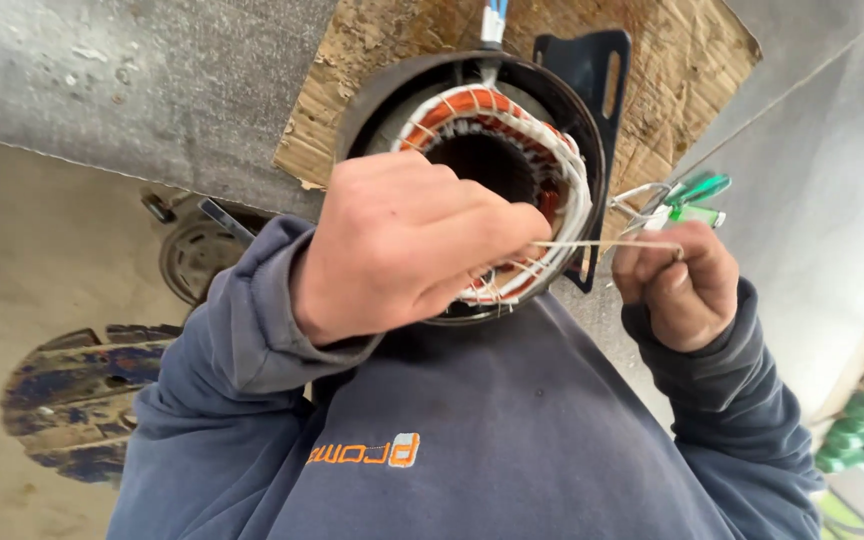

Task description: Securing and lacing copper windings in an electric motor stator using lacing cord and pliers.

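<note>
- Stator housing [562,75], dark and round, lies against our lap on a scrap of cardboard [682,60]; inside it sits the copper winding [472,105] laced with white cord.
- Our left hand [402,245] is closed in front of the winding's near edge, fingers pinched on the white lacing string [602,244].
- Our right hand [680,285] is fisted just beside the housing, gripping the string's other end, which runs taut between both hands.
- Green-handled tool [694,192] shows just above the right hand.
- Grey concrete floor [132,70] surrounds everything.
</note>
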